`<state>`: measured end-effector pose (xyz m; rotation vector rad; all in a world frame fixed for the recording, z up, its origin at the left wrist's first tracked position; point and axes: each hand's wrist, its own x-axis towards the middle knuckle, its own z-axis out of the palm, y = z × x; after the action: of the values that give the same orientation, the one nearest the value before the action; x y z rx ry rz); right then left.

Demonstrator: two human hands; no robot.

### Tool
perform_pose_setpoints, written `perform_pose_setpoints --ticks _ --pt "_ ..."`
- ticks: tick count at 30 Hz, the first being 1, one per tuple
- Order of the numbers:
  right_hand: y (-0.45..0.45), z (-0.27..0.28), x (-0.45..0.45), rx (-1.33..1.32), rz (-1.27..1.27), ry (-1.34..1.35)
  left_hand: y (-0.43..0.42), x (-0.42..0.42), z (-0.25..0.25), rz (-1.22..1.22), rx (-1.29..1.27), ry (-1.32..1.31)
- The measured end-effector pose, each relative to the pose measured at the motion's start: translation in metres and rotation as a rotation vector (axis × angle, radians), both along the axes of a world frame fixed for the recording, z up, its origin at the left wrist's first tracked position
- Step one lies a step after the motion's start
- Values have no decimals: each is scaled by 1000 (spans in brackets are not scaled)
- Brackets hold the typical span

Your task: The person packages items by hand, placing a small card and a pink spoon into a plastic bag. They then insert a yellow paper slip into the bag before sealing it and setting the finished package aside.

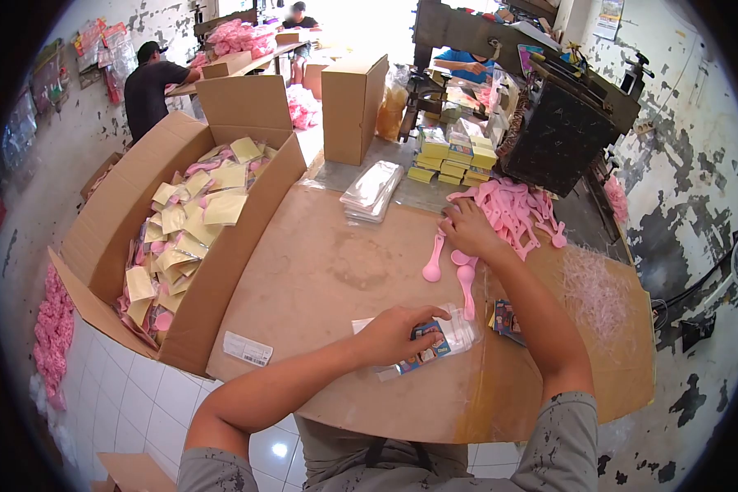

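Observation:
My left hand (398,334) rests low over the cardboard-covered table, its thumb and fingers on a clear plastic bag (463,331). A blue printed card (435,339) shows at that bag, partly under my thumb. My right hand (469,229) reaches to the left edge of a heap of pink plastic measuring spoons (512,209). Its fingers are bent over a spoon (432,266), with the grip partly hidden. Between my hands lie loose pink spoons (466,279). More printed cards (506,318) sit beside my right forearm.
A large open carton (246,197) of packed bags stands left. Clear bags (372,192) lie stacked at the table's back, near yellow-edged card stacks (451,156) and a dark machine (558,123). Plastic shreds (594,295) lie right. Other people (152,90) sit at the back.

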<state>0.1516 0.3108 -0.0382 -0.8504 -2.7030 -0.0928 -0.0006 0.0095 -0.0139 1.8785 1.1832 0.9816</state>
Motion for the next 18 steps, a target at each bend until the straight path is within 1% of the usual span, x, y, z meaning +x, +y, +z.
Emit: perform_pose_setpoints --ticks 3,4,5,7,10,13,15,16,18 --pt "-3 -12 18 105 52 -1 -1 0 5 2 -55 14" --pt "-3 -17 23 144 69 -9 -1 0 3 6 -28 7" --pt "-12 -12 27 72 25 -15 0 1 0 9 0 1" --pt "-44 15 32 -74 -64 -26 0 1 -1 9 20 -8" --pt "-74 37 32 34 -170 -144 -1 2 1 7 -6 -11" --pt "-83 51 29 4 255 36 -1 2 2 3 -48 -13" --pt "-98 49 24 -311 284 12 0 1 0 -13 -87 -28" --pt "-103 47 22 -468 297 0 0 0 0 -21 -130 -82" --pt "-104 48 20 -268 325 -19 0 0 1 -37 -216 -190"
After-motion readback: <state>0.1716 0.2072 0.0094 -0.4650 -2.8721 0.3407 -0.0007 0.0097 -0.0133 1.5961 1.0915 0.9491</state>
